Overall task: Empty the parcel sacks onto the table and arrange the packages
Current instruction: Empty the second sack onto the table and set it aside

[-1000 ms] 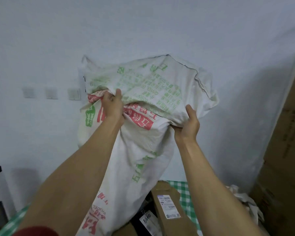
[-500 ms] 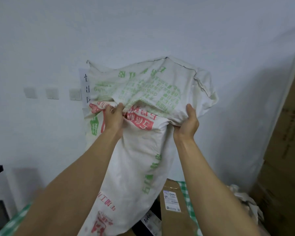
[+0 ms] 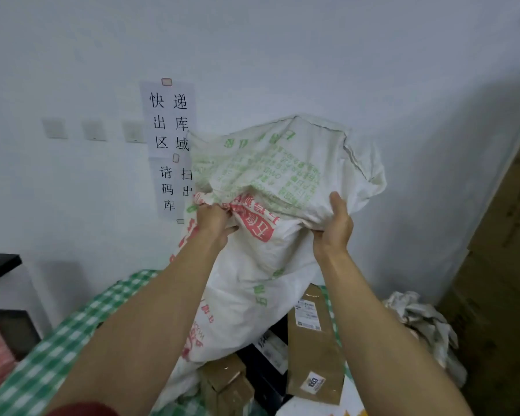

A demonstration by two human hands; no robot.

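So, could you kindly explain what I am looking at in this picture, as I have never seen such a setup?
There is no machine here: a person wears a wide-angle camera on the head, so the one view looks forward and down along their own bare arms. The left hand and right hand both grip a white printed sack, lifted over a table with a green checked cloth. Under the sack lie brown cardboard parcels with labels. A paper sign hangs on the wall behind.
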